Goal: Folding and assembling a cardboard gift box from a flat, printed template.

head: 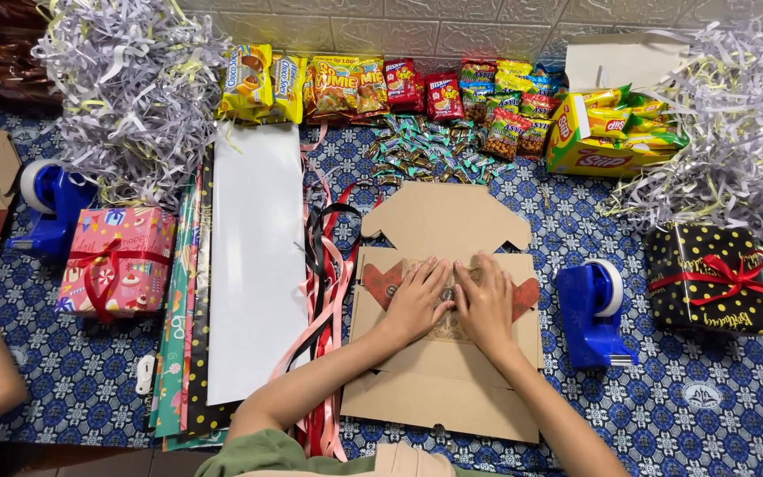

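Both hands, left hand (417,296) and right hand (486,300), press open and flat on the cardboard box (443,353), holding its flaps down; a tape dispenser (592,309) sits at three o'clock.

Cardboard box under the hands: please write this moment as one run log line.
left hand flat on cardboard box | right hand flat beside it | box unfolded on table | tape dispenser to the right

A blue patterned cloth (708,389) with white floral medallions covers the whole work surface, running from the near edge to the far wall. That far wall (452,31) is faced with pale grey, stone-textured tiles set in a brick pattern. The light is even and bright, casting only soft shadows.
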